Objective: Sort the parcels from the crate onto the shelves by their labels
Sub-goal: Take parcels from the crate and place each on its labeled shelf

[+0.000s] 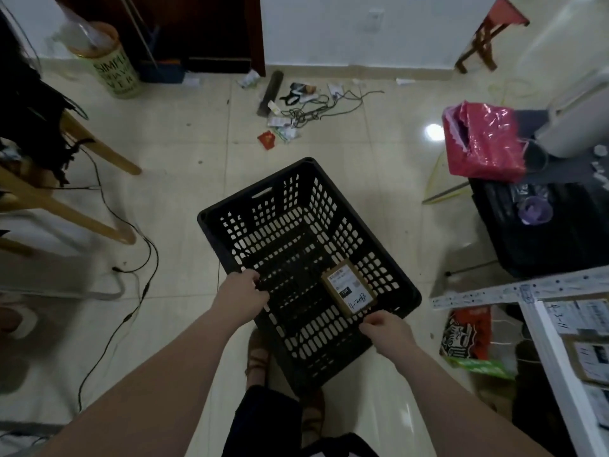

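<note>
Left hand (244, 295) and right hand (386, 328) are curled tight around the near rim of the black crate (227, 202). Just one brown parcel (348, 288) is left inside, by the right hand. Other parcels (590, 361) are already laid on the shelf (548, 344), so the job seems nearly done.

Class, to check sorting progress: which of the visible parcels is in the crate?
The brown parcel lying flat in the black crate, near the right hand. The other parcels lie on the white shelf at the right edge.
</note>
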A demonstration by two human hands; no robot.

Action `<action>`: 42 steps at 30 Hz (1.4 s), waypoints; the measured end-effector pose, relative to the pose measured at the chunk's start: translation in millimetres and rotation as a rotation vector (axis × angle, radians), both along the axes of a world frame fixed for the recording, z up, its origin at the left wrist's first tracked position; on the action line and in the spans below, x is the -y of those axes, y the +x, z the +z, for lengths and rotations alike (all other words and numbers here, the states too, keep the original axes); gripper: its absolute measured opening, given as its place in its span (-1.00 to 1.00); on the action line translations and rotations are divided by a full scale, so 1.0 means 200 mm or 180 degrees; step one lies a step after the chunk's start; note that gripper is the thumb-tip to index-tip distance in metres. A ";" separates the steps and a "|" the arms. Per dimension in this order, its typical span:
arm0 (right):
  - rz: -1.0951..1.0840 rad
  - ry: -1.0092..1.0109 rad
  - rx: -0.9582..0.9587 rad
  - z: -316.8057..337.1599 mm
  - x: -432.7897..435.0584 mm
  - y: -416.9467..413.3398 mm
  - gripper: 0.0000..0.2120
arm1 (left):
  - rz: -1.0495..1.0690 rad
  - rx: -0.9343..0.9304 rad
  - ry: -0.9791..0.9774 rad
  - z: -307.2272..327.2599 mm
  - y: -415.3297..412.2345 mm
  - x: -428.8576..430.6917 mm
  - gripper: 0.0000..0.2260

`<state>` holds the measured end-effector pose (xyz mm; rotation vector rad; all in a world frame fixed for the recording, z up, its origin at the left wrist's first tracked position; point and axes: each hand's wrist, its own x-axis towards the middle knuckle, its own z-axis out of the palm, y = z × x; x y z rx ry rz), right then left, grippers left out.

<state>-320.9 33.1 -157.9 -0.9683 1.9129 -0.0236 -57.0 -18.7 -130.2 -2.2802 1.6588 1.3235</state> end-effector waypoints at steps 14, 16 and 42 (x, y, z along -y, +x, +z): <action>-0.0205 0.0255 -0.0617 -0.69 0.47 0.22 -0.38 | 0.0156 -0.0626 0.1140 -0.80 -0.02 0.54 -0.65; -0.0036 0.0245 -0.0871 -0.84 0.51 0.20 -0.27 | 0.0122 -0.0628 0.1309 -0.94 -0.06 0.55 -0.65; -0.1409 -0.0372 0.0950 -0.38 0.72 0.25 0.10 | 0.0796 -0.2285 0.1391 -0.51 -0.34 0.62 0.10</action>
